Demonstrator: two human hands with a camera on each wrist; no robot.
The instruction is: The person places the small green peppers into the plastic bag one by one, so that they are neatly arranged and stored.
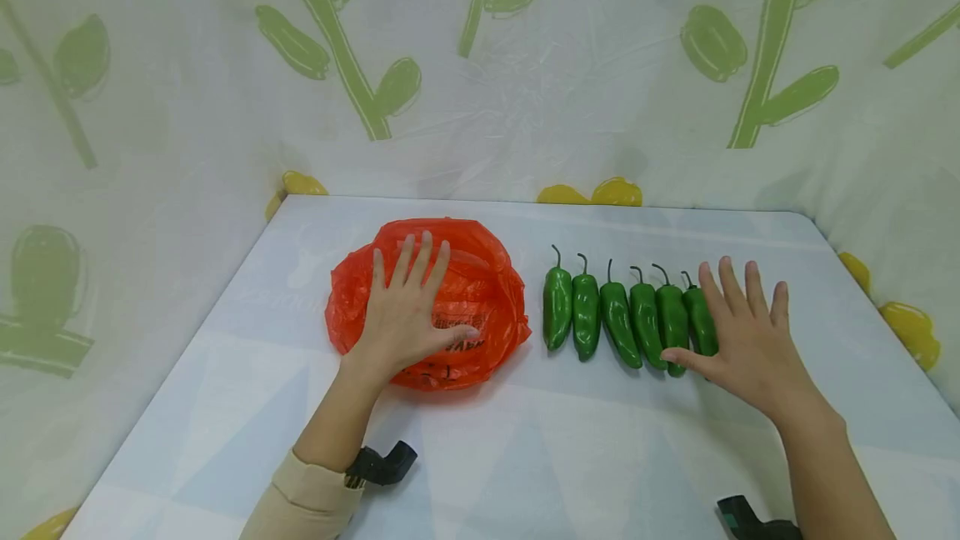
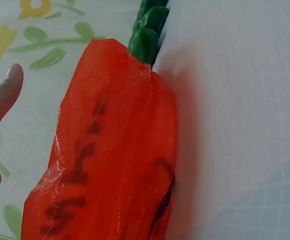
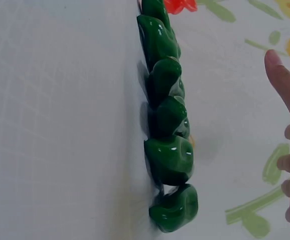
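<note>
A red plastic bag (image 1: 480,257) with dark printing lies on the table, its mouth spread into a round opening. Over it my left hand (image 1: 405,315) is held with fingers spread, gripping nothing; in the left wrist view a gap shows between that hand and the bag (image 2: 114,150). Several green peppers (image 1: 586,315) lie side by side in a row to the right of the bag, stems pointing to the far edge. My right hand (image 1: 750,348), fingers also spread and holding nothing, hovers at the row's right end, its thumb overlapping the last peppers in the head view.
The pale table (image 1: 525,457) has a faint triangle pattern. Behind and beside it hangs a whitish curtain (image 1: 570,90) printed with green leaves and yellow flowers. A black wrist mount (image 1: 384,463) sits on the left forearm and another (image 1: 753,519) by the right forearm.
</note>
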